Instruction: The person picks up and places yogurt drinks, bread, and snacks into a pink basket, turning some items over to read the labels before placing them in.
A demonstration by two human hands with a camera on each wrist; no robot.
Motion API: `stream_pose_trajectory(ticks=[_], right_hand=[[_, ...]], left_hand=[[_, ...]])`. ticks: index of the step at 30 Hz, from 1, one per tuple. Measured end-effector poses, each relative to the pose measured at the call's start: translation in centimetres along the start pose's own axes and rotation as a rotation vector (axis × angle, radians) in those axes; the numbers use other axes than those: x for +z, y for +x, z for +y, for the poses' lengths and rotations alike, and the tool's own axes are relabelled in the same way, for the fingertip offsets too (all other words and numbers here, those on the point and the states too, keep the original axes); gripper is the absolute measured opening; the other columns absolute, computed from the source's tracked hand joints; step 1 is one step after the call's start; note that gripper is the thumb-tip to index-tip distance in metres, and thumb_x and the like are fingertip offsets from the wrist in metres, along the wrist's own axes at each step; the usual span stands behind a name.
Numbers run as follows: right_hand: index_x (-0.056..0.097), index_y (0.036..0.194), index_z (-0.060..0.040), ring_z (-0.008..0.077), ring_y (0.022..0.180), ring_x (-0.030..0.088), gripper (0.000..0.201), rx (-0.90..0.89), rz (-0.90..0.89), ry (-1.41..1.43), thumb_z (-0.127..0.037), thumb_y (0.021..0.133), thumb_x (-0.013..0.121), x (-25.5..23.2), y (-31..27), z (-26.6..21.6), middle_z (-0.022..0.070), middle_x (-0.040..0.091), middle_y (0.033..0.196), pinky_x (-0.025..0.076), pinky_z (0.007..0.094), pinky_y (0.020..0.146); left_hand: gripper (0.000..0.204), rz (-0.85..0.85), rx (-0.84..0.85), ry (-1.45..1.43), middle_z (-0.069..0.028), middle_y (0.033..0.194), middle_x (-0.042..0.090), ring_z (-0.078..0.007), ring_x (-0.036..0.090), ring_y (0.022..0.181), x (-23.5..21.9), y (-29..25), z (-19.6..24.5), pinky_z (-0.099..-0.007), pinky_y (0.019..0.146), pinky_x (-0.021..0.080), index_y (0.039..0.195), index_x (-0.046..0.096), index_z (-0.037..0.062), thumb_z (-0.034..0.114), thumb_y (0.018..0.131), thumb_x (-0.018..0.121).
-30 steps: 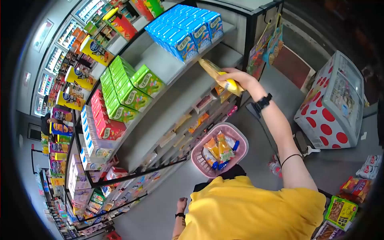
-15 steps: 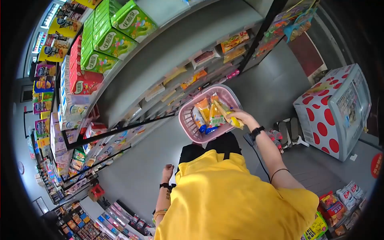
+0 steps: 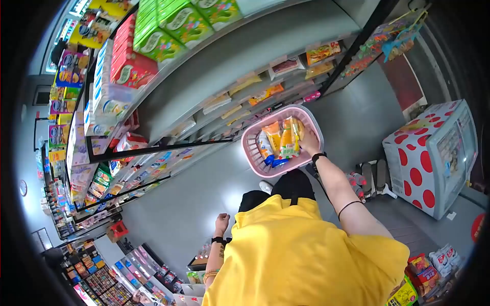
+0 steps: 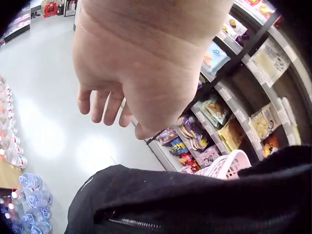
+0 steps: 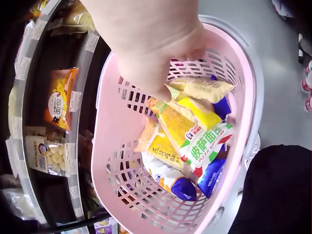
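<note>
My right hand [image 3: 309,142] reaches down inside the right rim of a pink basket [image 5: 109,131]. Its thumb tip lies at the end of a pale yellow food packet [image 5: 207,89], and the gap between thumb and fingers shows only basket wall. This packet rests on top of a pizza bread packet [image 5: 195,141]. Beside these lie an orange-yellow packet [image 5: 163,151] and a white packet with a blue end [image 5: 168,175]. My left hand [image 4: 139,68] hangs loosely by the left thigh, holding nothing, its fingers relaxed.
Left of the basket run shelves [image 3: 245,46] with packaged bread [image 5: 61,97], and green drink boxes [image 3: 178,25] higher up. A red-dotted freezer [image 3: 416,158] stands to the right. Bottled water [image 4: 36,200] stands on the floor at the left. Snack bags [image 3: 426,270] are at the lower right.
My right hand has come down from the shelf with the yellow packet, brought it over the basket, and let it go among the other packets. The left hand stays hanging at the side.
</note>
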State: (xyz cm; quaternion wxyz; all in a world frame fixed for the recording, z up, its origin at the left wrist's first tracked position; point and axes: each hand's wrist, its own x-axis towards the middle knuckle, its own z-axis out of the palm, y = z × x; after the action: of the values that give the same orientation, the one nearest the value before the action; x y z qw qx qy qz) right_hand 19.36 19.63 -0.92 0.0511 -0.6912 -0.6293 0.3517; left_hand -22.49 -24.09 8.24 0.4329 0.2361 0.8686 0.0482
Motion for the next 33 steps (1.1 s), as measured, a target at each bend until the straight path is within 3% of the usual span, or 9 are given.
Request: stream_pose_trajectory(ticks=[5,13,17,20,23,27,28,32,33], right_hand=[[0.064,0.111,-0.0046,0.0400,0.103,0.056,0.037,-0.117,0.073,-0.099,-0.019,0.077,0.066,2.1,-3.7,0.3,0.0239,0.059,0.107,0.044,0.0477,0.091],[0.064,0.102,-0.0030,0.0375,0.090,0.059,0.030,-0.337,0.238,0.097,-0.009,0.073,0.069,3.3,-16.9,1.1,0.0178,0.062,0.093,0.049,0.0445,0.079],[0.064,0.102,-0.0038,0.0177,0.062,0.061,0.024,0.159,-0.313,0.358,-0.012,0.080,0.069,6.4,-21.6,6.9,0.0069,0.065,0.081,0.052,0.0308,0.062],[0.066,0.095,-0.0050,0.0116,0.058,0.058,0.015,0.317,-0.468,0.446,-0.016,0.084,0.066,6.4,-26.8,9.0,0.0032,0.063,0.079,0.050,0.0264,0.060],[0.069,0.085,-0.0045,0.0121,0.059,0.058,0.017,0.303,-0.539,0.377,-0.020,0.086,0.063,8.0,-29.4,14.8,0.0028,0.063,0.075,0.049,0.0265,0.060],[0.065,0.084,-0.0033,0.0147,0.052,0.054,0.009,0.259,-0.389,0.303,-0.012,0.082,0.062,6.7,-33.9,12.5,0.0038,0.058,0.063,0.044,0.0323,0.047],[0.065,0.084,-0.0034,0.0149,0.052,0.054,0.009,0.264,-0.384,0.316,-0.012,0.082,0.061,7.4,-33.8,13.2,0.0038,0.057,0.062,0.043,0.0328,0.046],[0.065,0.088,-0.0037,0.0148,0.052,0.057,0.011,0.425,-0.650,0.471,-0.013,0.082,0.063,7.7,-28.8,12.7,0.0055,0.060,0.064,0.044,0.0334,0.045],[0.065,0.090,-0.0051,0.0135,0.054,0.056,0.013,0.329,-0.582,0.468,-0.016,0.083,0.065,7.7,-27.0,11.5,0.0035,0.059,0.066,0.044,0.0303,0.047]], left_hand=[[0.046,0.011,-0.007,-0.054,-0.0201,0.110,0.068,-0.0317,0.064,0.105,0.7,0.0,-2.3,-0.0376,0.092,0.049,0.115,0.062,-0.0013,0.034,0.086,0.066],[0.049,-0.055,0.056,-0.136,-0.0205,0.110,0.067,-0.0332,0.064,0.104,2.8,1.6,-9.7,-0.0375,0.092,0.050,0.114,0.062,-0.0016,0.036,0.082,0.066],[0.054,-0.092,0.055,-0.012,-0.0229,0.116,0.065,-0.0358,0.060,0.112,3.2,2.7,-13.6,-0.0399,0.097,0.047,0.120,0.060,-0.0028,0.034,0.082,0.064],[0.070,-0.105,0.064,-0.006,-0.0264,0.128,0.057,-0.0383,0.054,0.120,3.3,4.1,-16.3,-0.0404,0.102,0.044,0.136,0.043,-0.0043,0.034,0.081,0.065],[0.084,-0.096,0.030,-0.075,-0.0262,0.131,0.055,-0.0380,0.052,0.123,2.8,4.9,-16.6,-0.0400,0.104,0.042,0.144,0.024,-0.0060,0.034,0.082,0.065],[0.098,-0.054,0.039,-0.108,-0.0256,0.132,0.054,-0.0390,0.052,0.122,3.9,7.1,-17.5,-0.0397,0.108,0.037,0.147,0.005,-0.0072,0.035,0.083,0.066],[0.093,-0.021,0.004,-0.294,-0.0245,0.137,0.049,-0.0387,0.048,0.127,3.9,6.5,-17.0,-0.0421,0.110,0.035,0.147,0.016,-0.0033,0.037,0.081,0.067],[0.080,0.049,-0.052,-0.152,-0.0219,0.145,0.040,-0.0360,0.037,0.136,3.2,4.6,-15.5,-0.0470,0.110,0.035,0.141,0.037,0.0054,0.042,0.077,0.069],[0.081,0.063,-0.065,-0.147,-0.0219,0.144,0.040,-0.0362,0.037,0.135,3.2,4.2,-15.5,-0.0467,0.109,0.036,0.141,0.037,0.0047,0.042,0.077,0.069]])
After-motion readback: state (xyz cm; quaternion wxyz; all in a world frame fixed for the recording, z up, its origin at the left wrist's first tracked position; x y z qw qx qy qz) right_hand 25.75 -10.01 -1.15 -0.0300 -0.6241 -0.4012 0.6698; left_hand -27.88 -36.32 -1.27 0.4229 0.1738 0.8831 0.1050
